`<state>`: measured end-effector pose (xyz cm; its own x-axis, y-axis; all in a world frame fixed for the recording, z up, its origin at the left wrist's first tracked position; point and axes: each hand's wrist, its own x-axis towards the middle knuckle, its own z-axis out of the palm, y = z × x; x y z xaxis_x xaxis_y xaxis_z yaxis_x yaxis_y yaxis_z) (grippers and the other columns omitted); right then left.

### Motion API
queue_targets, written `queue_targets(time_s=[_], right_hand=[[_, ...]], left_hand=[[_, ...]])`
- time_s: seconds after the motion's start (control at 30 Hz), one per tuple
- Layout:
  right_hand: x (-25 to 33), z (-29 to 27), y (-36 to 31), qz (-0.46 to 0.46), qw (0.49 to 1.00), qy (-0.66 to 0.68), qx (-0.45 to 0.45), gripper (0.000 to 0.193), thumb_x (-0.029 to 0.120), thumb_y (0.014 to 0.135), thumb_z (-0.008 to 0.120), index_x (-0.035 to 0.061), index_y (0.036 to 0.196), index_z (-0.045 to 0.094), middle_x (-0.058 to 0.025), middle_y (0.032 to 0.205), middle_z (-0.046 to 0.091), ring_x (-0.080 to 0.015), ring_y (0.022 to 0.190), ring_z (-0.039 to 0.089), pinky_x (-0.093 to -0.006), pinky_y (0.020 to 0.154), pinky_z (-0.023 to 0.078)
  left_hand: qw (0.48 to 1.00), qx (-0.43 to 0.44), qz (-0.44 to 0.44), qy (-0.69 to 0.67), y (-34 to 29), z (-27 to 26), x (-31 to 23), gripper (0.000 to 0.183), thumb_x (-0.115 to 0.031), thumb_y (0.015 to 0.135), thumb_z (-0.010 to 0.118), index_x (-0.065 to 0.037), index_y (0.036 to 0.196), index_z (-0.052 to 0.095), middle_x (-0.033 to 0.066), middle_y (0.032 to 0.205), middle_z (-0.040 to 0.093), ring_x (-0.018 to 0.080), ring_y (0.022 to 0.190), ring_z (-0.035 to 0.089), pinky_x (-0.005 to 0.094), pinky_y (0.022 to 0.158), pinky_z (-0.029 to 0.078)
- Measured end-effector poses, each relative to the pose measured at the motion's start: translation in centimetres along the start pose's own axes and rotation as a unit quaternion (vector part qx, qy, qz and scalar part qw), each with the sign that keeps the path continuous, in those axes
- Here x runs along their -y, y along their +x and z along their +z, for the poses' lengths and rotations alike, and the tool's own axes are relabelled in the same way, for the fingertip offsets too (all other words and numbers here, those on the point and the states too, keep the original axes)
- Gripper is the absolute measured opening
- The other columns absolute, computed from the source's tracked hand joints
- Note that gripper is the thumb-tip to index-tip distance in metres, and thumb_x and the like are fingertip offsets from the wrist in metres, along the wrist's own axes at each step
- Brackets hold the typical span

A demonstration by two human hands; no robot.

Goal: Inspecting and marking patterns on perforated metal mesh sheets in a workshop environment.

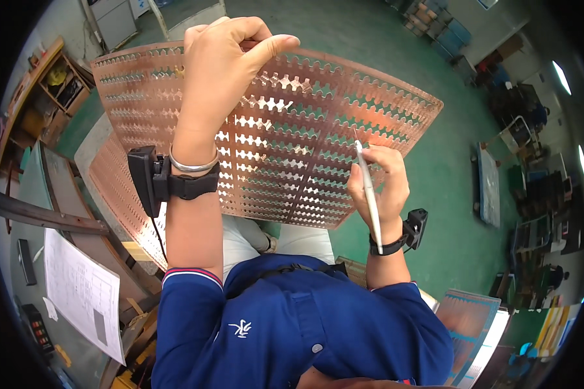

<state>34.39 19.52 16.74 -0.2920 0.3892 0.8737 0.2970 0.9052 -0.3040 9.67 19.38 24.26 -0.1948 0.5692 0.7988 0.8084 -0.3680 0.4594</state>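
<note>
My left hand [224, 61] grips the top edge of a thin copper sheet [285, 149] punched with rows of notched slots, holding it up in front of me. My right hand [379, 185] holds a slim white pen-like tool [368, 194], its tip touching the sheet's lower right area. Both wrists carry black strapped devices, and the left wrist also wears a silver bangle.
More punched copper sheets [120, 194] lie stacked on a workbench at the left. A printed paper [84, 292] rests on the bench's near end. Another copper sheet [470, 321] lies at the lower right. Green floor, shelves [45, 97] and pallets surround me.
</note>
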Motion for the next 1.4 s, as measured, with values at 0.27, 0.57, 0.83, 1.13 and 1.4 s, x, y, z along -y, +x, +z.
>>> queue_targets(time_s=[0.27,0.57,0.83,1.13,1.4], right_hand=[[-0.3,0.3,-0.4,-0.01,0.997,-0.063,0.031,0.04,-0.009,0.056,0.066,0.0067,0.092,0.066,-0.0064,0.081,0.055,-0.0226,0.071,0.055,-0.0325,0.063,0.046],[-0.3,0.1,0.0,-0.025,0.997,-0.07,0.037,0.036,-0.012,0.063,0.065,0.0062,0.094,0.066,-0.0075,0.082,0.056,-0.0197,0.071,0.056,-0.0285,0.061,0.047],[-0.5,0.6,-0.5,-0.024,0.995,-0.087,0.043,0.039,-0.009,0.061,0.065,0.0081,0.095,0.068,-0.0064,0.084,0.054,-0.0201,0.073,0.054,-0.0298,0.062,0.045],[-0.9,0.5,-0.4,-0.03,0.995,-0.095,0.022,0.048,-0.012,0.056,0.065,0.0108,0.098,0.07,-0.0052,0.086,0.051,-0.019,0.075,0.053,-0.0296,0.062,0.047],[-1.1,-1.7,-0.9,0.029,0.999,-0.026,-0.007,0.022,0.002,0.076,0.063,0.0071,0.096,0.069,-0.0109,0.089,0.057,-0.0205,0.077,0.057,-0.03,0.068,0.047]], left_hand=[[0.999,-0.003,-0.031,0.03,0.0,-0.3,-0.4,0.032,-0.039,0.073,0.07,-0.01,0.061,0.066,-0.0034,0.054,0.056,0.0135,0.057,0.048,0.031,0.073,0.029],[0.999,0.008,-0.041,0.022,-0.1,-0.2,-0.3,0.032,-0.038,0.073,0.071,-0.01,0.06,0.065,-0.0037,0.052,0.055,0.0126,0.057,0.048,0.0309,0.072,0.029],[0.999,0.007,-0.037,0.028,-0.1,-0.3,-0.4,0.032,-0.038,0.073,0.071,-0.01,0.059,0.064,-0.004,0.052,0.055,0.0122,0.057,0.048,0.0313,0.072,0.028],[0.999,-0.001,-0.042,0.026,-0.2,-0.3,-0.1,0.033,-0.039,0.072,0.071,-0.01,0.06,0.064,-0.0042,0.052,0.055,0.0128,0.057,0.048,0.0318,0.072,0.029],[0.999,-0.003,-0.034,0.026,0.1,-0.1,0.1,0.033,-0.038,0.072,0.072,-0.007,0.06,0.064,-0.0014,0.052,0.054,0.0131,0.055,0.048,0.031,0.068,0.032]])
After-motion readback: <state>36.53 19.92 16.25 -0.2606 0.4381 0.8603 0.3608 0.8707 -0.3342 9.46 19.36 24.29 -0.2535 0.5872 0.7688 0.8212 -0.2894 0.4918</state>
